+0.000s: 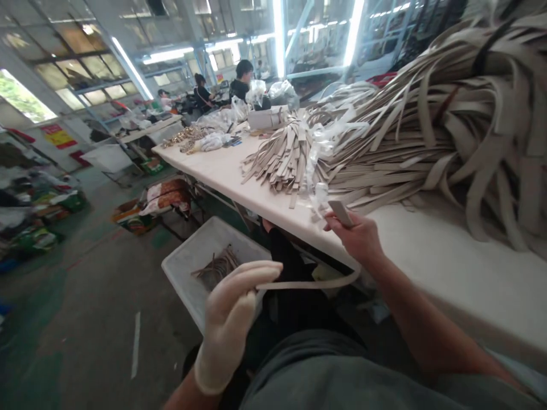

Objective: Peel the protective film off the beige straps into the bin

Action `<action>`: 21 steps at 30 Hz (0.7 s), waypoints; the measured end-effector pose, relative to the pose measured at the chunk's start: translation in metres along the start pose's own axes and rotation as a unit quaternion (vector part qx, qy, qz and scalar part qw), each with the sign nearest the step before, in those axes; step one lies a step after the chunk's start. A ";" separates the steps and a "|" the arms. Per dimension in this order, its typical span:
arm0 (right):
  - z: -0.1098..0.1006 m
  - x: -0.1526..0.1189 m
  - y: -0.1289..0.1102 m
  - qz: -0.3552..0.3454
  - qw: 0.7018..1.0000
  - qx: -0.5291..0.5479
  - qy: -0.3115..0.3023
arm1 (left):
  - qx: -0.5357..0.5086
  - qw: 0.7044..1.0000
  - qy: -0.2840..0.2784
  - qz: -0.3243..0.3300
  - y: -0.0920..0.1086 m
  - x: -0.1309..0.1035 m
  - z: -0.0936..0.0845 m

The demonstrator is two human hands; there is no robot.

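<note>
Cream-white material covers the long table (470, 273), which runs along the person's right and away ahead. On it sprawls a big heap of grey-beige strips (393, 176), cut off by the right edge of the view. Beside the table, ahead and to the left, sits a pale bin (188, 256) with a small tangle (213, 270) in it, partly hidden by the left hand (233, 307). That hand, gloved, is lower and nearer the bin; its fingers lie pressed together, with the thumb closing from below on a single strip (307, 285). The right hand (361, 236), ungloved, is higher, nearer the heap, its fingers curled around a flat piece (339, 213) that pokes up past them. Between the hands the strip lies crosswise, its long axis nearly level, then bends upward near the right wrist. Its course behind that wrist is hidden, so whether strip and flat piece are one length I cannot be sure; the tip inside the glove's grip is covered too
</note>
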State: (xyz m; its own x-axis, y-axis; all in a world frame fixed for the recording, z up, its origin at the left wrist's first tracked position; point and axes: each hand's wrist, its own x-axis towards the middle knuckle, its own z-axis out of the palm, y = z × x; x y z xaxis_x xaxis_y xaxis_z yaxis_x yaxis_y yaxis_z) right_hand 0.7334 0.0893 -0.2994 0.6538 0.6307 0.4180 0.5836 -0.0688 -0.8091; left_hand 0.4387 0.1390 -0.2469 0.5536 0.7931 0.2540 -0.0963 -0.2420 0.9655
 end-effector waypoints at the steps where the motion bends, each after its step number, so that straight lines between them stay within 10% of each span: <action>1: 0.001 -0.009 -0.002 -0.014 1.000 0.005 -0.007 | -0.031 0.997 -0.038 -0.062 -0.016 0.011 0.011; 5: 0.007 -0.043 -0.007 -0.081 0.994 0.027 -0.063 | -0.165 0.916 -0.164 -0.328 -0.083 0.039 0.051; 10: 0.015 -0.086 -0.003 -0.139 0.973 0.040 -0.179 | -0.292 0.844 -0.157 -0.422 -0.118 0.049 0.072; 17: 0.034 -0.110 0.007 -0.167 0.948 0.049 -0.268 | -0.269 0.886 -0.078 -0.371 -0.125 0.024 0.049; 21: 0.060 -0.111 0.011 0.006 0.936 0.131 -0.326 | -0.223 0.919 0.016 -0.324 -0.117 0.001 0.008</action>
State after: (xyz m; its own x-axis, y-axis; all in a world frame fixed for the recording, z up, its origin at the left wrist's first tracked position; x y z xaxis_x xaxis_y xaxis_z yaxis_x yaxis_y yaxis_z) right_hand 0.6381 0.0648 -0.3792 0.1779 0.9746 0.1361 0.3833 0.0588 -0.9218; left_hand 0.4573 0.1631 -0.3599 0.5902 0.7082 -0.3874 -0.0882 0.5337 0.8411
